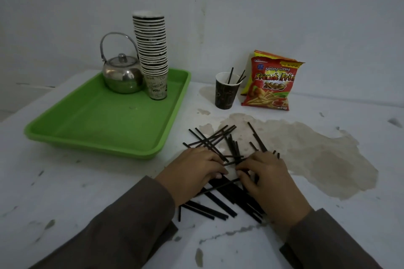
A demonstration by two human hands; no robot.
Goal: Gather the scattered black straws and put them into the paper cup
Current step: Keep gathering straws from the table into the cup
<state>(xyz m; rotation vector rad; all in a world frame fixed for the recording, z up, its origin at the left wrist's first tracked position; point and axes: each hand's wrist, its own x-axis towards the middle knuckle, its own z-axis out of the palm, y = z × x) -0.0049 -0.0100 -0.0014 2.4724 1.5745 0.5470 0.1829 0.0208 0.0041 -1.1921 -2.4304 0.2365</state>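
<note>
Closest to the person, both sleeves reach in over the worn white surface [91,181], and the left hand [192,172] and right hand [271,179] lie palm-down on the heap of black straws [220,201]. The fingers of each are curled toward the other across the middle of the pile, pressing and raking straws together, though neither grip is visibly pinching a single straw; what the fingertips clasp underneath I cannot tell. The straws look thin, light and fairly stiff, lying crossed at all angles, some poking out toward the person and others fanning away beyond the knuckles. They would likely roll and slip on the flat top, so squaring them into a parallel bundle and clasping it round the middle seems the surest hold. Farther back, well apart from the pile, stands the dark paper cup [226,94] with a few straws already upright in it, just beside a red snack bag [271,85]. To the left sits a green tray [98,124] carrying a steel kettle [122,76] and a tall stack of cups [153,54].
</note>
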